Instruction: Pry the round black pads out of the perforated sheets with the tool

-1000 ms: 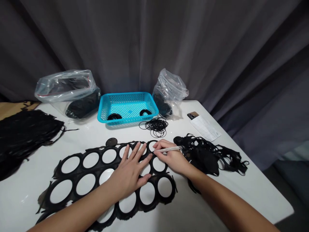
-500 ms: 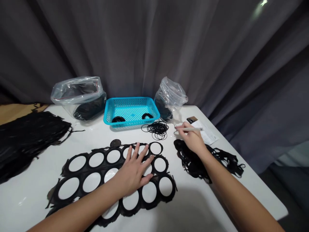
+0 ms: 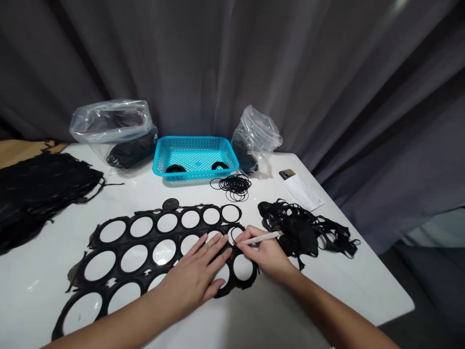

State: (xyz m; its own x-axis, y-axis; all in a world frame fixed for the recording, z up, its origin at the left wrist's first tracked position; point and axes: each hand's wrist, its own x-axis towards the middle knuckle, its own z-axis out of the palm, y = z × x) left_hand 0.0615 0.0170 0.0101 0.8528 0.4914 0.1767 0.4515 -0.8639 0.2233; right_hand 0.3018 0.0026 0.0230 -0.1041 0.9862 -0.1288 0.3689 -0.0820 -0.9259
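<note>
A black rubbery sheet with rows of round holes [image 3: 154, 233] lies flat on the white table. My left hand [image 3: 198, 266] presses on it with fingers stretched out, hiding several holes. Close by on the right, my right hand [image 3: 267, 252] pinches a slim white pen-like tool [image 3: 259, 238]. Its tip is over the hole at the right end of the middle row. A thin dark arc shows at that hole; whether it is part of the sheet or a loose ring I cannot tell. Thin black rings [image 3: 236, 186] lie in a loose pile beyond.
Black scraps [image 3: 305, 232] lie in a tangle on the right, near a phone [image 3: 286, 173] and white paper [image 3: 302, 191]. At the back stand a blue basket [image 3: 196, 175] with black rings and two clear bags [image 3: 112, 121]. Dark sheets [image 3: 47, 189] are stacked at left.
My right hand has moved left and nearer, from beside the ring pile to the sheet's right part, still holding the tool. My left hand stays on the sheet. The view has shifted slightly.
</note>
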